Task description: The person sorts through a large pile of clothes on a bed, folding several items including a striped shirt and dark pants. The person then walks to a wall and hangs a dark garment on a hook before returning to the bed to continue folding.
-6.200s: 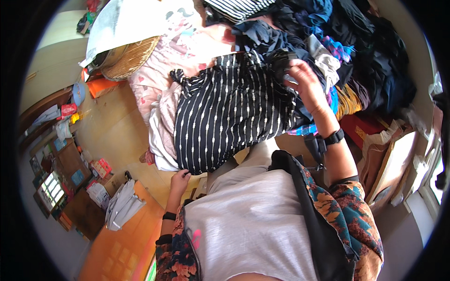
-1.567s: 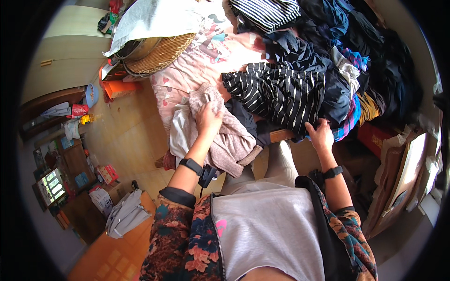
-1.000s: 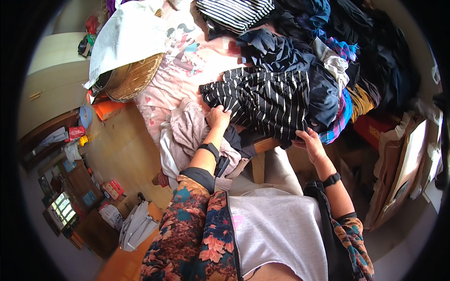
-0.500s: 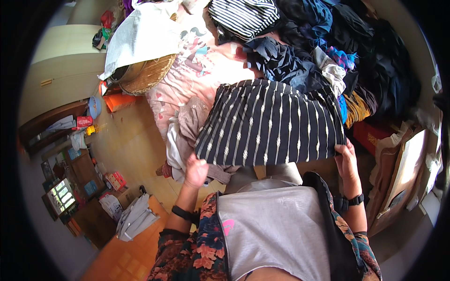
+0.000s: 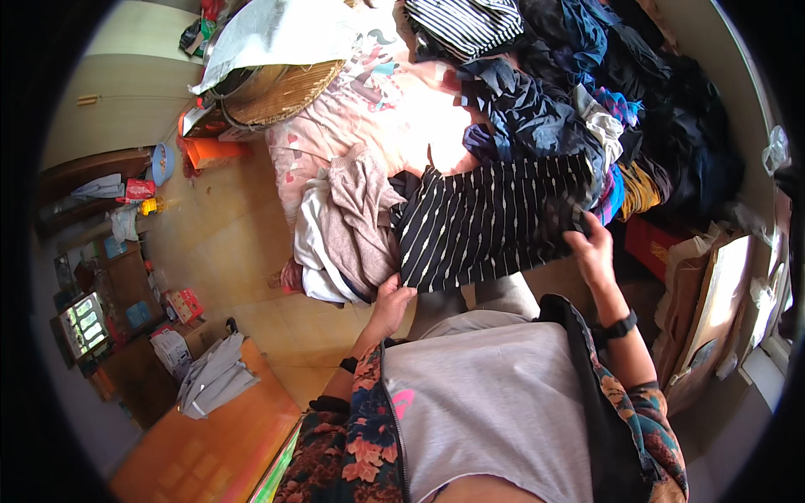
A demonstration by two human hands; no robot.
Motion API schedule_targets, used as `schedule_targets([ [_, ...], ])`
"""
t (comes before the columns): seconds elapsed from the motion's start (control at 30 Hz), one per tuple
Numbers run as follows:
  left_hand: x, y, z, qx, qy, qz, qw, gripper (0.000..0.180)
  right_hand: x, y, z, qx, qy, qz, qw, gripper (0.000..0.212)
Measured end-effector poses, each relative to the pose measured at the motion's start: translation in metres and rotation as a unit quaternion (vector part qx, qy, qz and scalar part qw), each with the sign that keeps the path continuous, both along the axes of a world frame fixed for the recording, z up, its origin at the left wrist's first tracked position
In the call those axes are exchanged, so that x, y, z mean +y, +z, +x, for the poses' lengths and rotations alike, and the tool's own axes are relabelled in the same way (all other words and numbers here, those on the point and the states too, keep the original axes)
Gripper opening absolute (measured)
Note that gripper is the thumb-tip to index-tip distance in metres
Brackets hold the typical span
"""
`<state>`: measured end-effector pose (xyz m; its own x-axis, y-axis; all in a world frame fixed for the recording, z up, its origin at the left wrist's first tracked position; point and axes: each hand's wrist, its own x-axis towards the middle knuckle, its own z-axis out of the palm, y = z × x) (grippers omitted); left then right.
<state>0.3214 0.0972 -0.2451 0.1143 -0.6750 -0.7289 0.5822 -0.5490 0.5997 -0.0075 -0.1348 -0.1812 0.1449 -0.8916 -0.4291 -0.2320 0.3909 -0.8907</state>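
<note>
A black garment with white vertical stripes [image 5: 486,226] stretches between my hands at the near edge of the bed; whether it is a skirt or folded trousers I cannot tell. My left hand [image 5: 391,305] pinches its lower left corner. At its right side, my right hand [image 5: 594,251] has closed fingers on the cloth, which is blurred and bunched there. Just left of the garment lie a beige-pink knit top [image 5: 356,205] and a white garment [image 5: 312,251], hanging over the bed's edge.
Dark clothes [image 5: 671,142] are heaped at the far right, with a black-and-white striped top [image 5: 465,25] beside them. A woven basket [image 5: 285,96] under a white cloth [image 5: 277,33] stands at the far left. An orange table [image 5: 210,444] with grey clothing is at lower left.
My right hand has moved up and left, bringing its side of the striped garment inward. My left hand has shifted right, so the cloth spans less width and its right part has bunched.
</note>
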Motion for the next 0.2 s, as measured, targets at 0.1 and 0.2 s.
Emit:
schedule_targets([
  [0.1,0.011,-0.005,0.008,0.017,-0.006,-0.026,1.0,0.035,0.009,0.026,0.079,0.079,0.269,-0.114,0.953,0.036],
  [0.2,0.023,-0.021,0.021,0.046,-0.014,-0.034,0.998,0.043,0.036,0.05,0.154,-0.01,0.465,-0.065,0.883,0.05],
])
